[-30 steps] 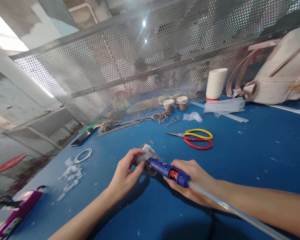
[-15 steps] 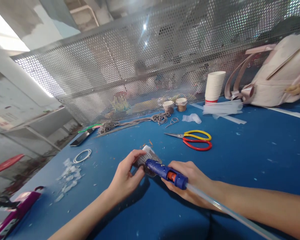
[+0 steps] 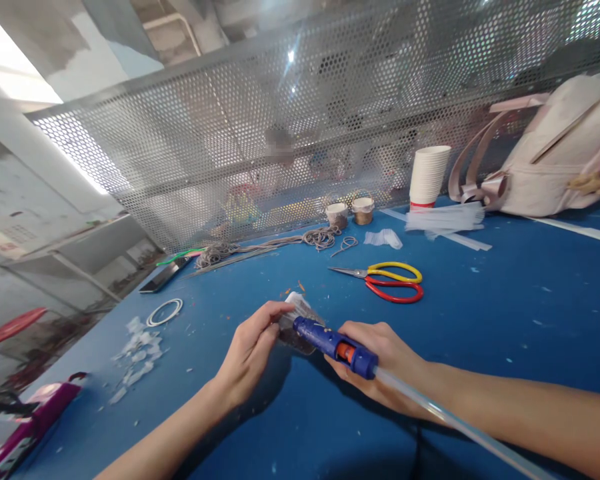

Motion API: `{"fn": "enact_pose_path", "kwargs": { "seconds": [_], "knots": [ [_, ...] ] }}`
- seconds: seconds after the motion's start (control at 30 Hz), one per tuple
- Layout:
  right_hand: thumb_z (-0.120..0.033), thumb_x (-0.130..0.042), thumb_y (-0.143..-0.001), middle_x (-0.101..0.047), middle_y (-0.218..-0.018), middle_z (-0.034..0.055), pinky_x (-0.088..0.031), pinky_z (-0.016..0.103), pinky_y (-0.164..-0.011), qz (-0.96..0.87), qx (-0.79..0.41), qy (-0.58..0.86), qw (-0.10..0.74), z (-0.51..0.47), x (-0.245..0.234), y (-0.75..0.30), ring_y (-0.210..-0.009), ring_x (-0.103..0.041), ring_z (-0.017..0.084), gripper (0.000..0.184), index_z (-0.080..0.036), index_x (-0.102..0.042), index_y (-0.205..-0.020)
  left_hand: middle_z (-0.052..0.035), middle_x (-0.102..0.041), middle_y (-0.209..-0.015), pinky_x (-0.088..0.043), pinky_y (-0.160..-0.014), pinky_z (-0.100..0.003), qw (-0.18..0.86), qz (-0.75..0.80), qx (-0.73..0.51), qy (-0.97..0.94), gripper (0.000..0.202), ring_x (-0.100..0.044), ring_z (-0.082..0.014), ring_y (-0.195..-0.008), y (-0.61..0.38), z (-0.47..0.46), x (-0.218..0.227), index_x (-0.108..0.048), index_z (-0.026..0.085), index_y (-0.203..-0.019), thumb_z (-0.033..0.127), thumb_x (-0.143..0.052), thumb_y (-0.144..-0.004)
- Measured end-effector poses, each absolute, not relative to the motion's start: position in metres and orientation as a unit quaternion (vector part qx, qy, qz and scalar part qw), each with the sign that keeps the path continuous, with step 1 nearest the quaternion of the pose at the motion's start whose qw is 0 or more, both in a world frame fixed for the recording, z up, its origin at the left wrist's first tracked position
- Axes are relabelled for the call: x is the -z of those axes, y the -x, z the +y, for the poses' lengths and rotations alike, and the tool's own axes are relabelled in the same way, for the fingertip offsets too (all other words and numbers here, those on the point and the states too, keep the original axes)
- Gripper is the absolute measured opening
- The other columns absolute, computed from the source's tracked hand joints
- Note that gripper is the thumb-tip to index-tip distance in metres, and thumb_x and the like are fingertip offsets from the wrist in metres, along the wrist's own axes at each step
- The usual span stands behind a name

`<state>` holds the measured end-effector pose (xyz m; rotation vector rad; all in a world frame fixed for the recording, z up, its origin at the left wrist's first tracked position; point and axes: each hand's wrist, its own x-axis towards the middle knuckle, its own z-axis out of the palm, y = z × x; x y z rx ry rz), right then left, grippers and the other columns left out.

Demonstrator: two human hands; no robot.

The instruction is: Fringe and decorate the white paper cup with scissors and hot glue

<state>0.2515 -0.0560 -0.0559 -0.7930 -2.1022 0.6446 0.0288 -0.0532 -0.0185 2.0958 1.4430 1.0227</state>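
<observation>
My right hand [image 3: 380, 360] is closed around a blue hot glue gun [image 3: 325, 340], whose nozzle end points up and left. A long clear glue stick [image 3: 445, 417] runs out of its back toward the lower right. At the nozzle end is a small cup [image 3: 304, 308] with a whitish top and a greyish-brown side, partly hidden by the gun. My left hand [image 3: 253, 347] grips the cup's left side, index finger along its upper edge and thumb drawn back close to the fingers. Scissors [image 3: 395, 281] with one yellow and one red handle lie beyond my right hand.
Behind lie tangled grey-brown cord [image 3: 320, 238], two small wrapped cups [image 3: 363, 210], stacked paper cups [image 3: 429, 177], translucent strips [image 3: 445, 219] and a pale backpack [image 3: 555, 153]. Leftward are a white ring [image 3: 165, 312], glue scraps [image 3: 140, 353], a phone [image 3: 165, 275] and a purple power strip [image 3: 40, 423]. A perforated metal screen [image 3: 250, 147] stands behind.
My left thumb has pulled back from the front of the cup toward the index finger. The glue gun stays almost in the same place at the cup.
</observation>
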Motion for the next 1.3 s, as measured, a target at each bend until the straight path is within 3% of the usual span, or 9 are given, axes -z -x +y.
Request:
{"fn": "enact_pose_path", "kwargs": {
  "seconds": [0.23,0.43,0.73,0.87,1.0,1.13,1.3],
  "knots": [
    [-0.032,-0.052,-0.086,-0.056,-0.062,-0.0005,-0.038,0.023,-0.052,-0.810,-0.258,0.363,0.381,-0.054,0.053,-0.256,-0.051,-0.047,0.012,0.018,-0.022,-0.047,-0.072,-0.0029,-0.072,-0.091,-0.051,-0.075,-0.028,0.217,0.527,-0.381,-0.728,0.029,-0.064,-0.0175,-0.080,-0.029,-0.053,0.022,-0.065,0.021,-0.102,0.026,-0.042,-0.085],
    [-0.030,-0.055,-0.083,-0.049,-0.056,-0.0034,-0.034,0.022,-0.047,-0.797,-0.287,0.379,0.374,-0.052,0.045,-0.261,-0.048,-0.039,0.010,0.025,-0.022,-0.042,-0.063,-0.0052,-0.071,-0.094,-0.052,-0.073,-0.029,0.279,0.530,-0.427,-0.678,0.027,-0.066,-0.0189,-0.085,-0.032,-0.054,0.022,-0.061,0.019,-0.105,0.032,-0.047,-0.086],
    [-0.027,-0.062,-0.074,-0.048,-0.054,-0.0052,-0.031,0.022,-0.043,-0.777,-0.469,0.341,0.244,-0.030,0.007,-0.295,-0.047,-0.041,0.010,0.015,-0.021,-0.052,-0.064,-0.0041,-0.071,-0.086,-0.053,-0.067,-0.027,0.308,0.521,-0.443,-0.661,0.023,-0.065,-0.0168,-0.076,-0.034,-0.053,0.021,-0.059,0.018,-0.098,0.036,-0.054,-0.085],
    [-0.029,-0.059,-0.081,-0.043,-0.050,-0.0063,-0.032,0.023,-0.045,-0.720,-0.532,0.314,0.317,-0.019,0.006,-0.300,-0.045,-0.039,0.009,0.019,-0.020,-0.051,-0.066,-0.0027,-0.071,-0.082,-0.053,-0.064,-0.026,0.298,0.516,-0.443,-0.670,0.019,-0.065,-0.0153,-0.071,-0.035,-0.054,0.024,-0.059,0.019,-0.097,0.033,-0.056,-0.084],
    [-0.026,-0.061,-0.078,-0.052,-0.065,-0.0045,-0.038,0.024,-0.052,-0.656,-0.506,0.335,0.449,-0.014,0.013,-0.279,-0.050,-0.044,0.008,0.010,-0.019,-0.053,-0.078,-0.0025,-0.071,-0.085,-0.053,-0.067,-0.026,0.255,0.513,-0.439,-0.692,0.017,-0.066,-0.0147,-0.073,-0.036,-0.056,0.028,-0.059,0.019,-0.097,0.029,-0.057,-0.083],
    [-0.023,-0.063,-0.075,-0.056,-0.073,-0.0021,-0.044,0.027,-0.060,-0.684,-0.461,0.349,0.444,-0.017,0.017,-0.249,-0.064,-0.051,0.013,0.013,-0.019,-0.054,-0.083,-0.0017,-0.071,-0.082,-0.053,-0.066,-0.025,0.189,0.503,-0.432,-0.724,0.015,-0.065,-0.0142,-0.071,-0.035,-0.056,0.033,-0.059,0.019,-0.093,0.028,-0.060,-0.081],
    [-0.028,-0.067,-0.076,-0.054,-0.072,-0.0042,-0.044,0.026,-0.059,-0.671,-0.490,0.297,0.470,-0.020,0.026,-0.226,-0.063,-0.050,0.012,0.021,-0.020,-0.049,-0.085,0.0004,-0.072,-0.079,-0.053,-0.062,-0.023,0.126,0.452,-0.438,-0.766,0.011,-0.065,-0.0123,-0.066,-0.033,-0.056,0.036,-0.060,0.021,-0.092,0.023,-0.062,-0.081]
  ]
}}
